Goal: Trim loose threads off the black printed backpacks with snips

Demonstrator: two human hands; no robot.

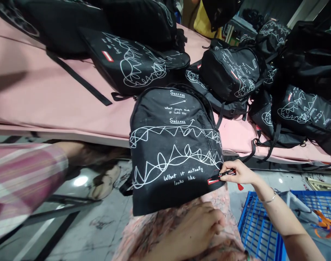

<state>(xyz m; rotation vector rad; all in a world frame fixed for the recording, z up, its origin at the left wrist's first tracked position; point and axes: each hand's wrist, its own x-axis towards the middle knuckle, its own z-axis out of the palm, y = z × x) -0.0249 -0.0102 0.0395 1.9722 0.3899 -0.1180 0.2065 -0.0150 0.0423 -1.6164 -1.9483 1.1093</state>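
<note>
A black backpack (pixel 168 166) with white scribbled lines and lettering stands propped against the pink table edge, its lower end on my lap. My right hand (pixel 236 172) pinches black thread snips (pixel 225 174) at the bag's lower right corner. The snips' tip is at a small red-and-white label (pixel 212 181). My left hand (pixel 198 226) is curled closed over my patterned clothing, below the bag's bottom edge and apart from it. Nothing shows in its fingers.
Similar black backpacks lie on the pink table (pixel 59 98), including one just behind (pixel 143 65) and several at the right. A blue plastic crate (pixel 259 224) stands on the floor at lower right. Another person's plaid-clothed leg (pixel 26 181) is at left.
</note>
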